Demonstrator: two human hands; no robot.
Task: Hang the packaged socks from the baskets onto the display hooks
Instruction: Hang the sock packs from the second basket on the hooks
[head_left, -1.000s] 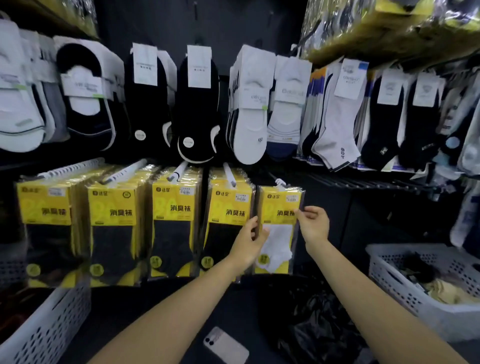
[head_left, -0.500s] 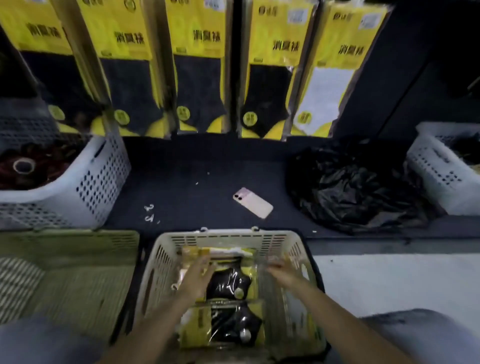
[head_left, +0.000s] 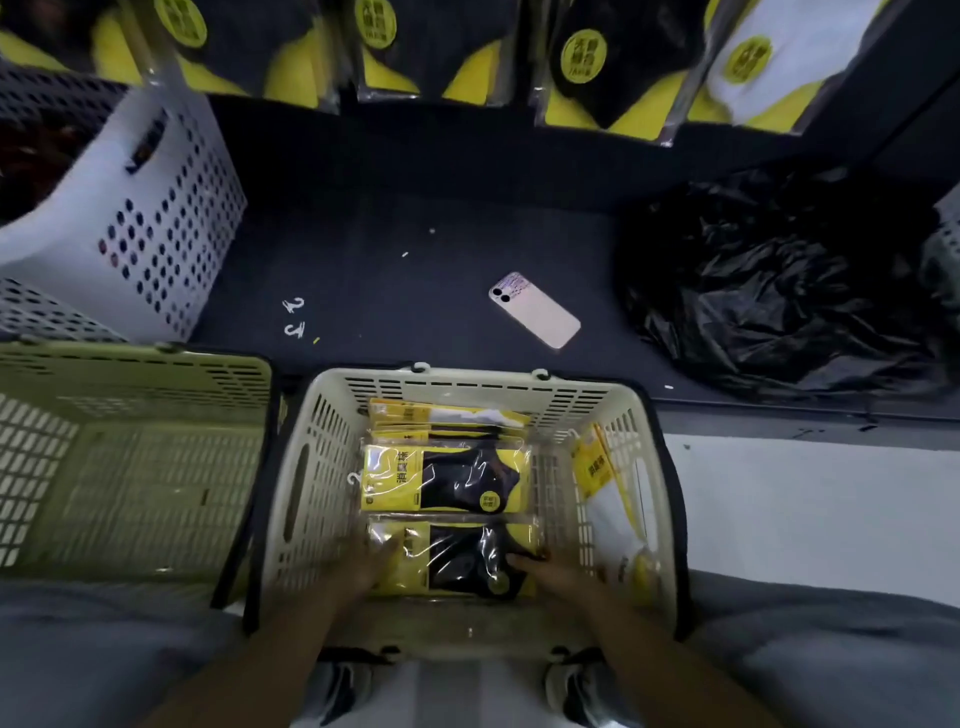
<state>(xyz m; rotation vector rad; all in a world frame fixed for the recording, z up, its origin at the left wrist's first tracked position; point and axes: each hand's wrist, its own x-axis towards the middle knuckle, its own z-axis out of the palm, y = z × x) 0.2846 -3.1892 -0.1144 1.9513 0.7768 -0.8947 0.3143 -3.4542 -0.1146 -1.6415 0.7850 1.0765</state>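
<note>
Both hands are down in the cream basket (head_left: 332, 426). The left hand (head_left: 363, 569) and right hand (head_left: 553, 571) touch opposite ends of the sock pack (head_left: 467, 564) lying by the basket's near wall (blur hides whether either grips it). A second pack (head_left: 447, 480) lies mid-basket.

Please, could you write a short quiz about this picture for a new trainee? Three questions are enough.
1. True or false: the phone lies inside the cream basket.
2. The left hand and right hand touch which packet? A) the nearest black-sock packet B) a hanging one C) the farthest one
3. Fill in: the black plastic bag lies to the phone's ___.
Key: 1 false; 2 A; 3 right.
</note>
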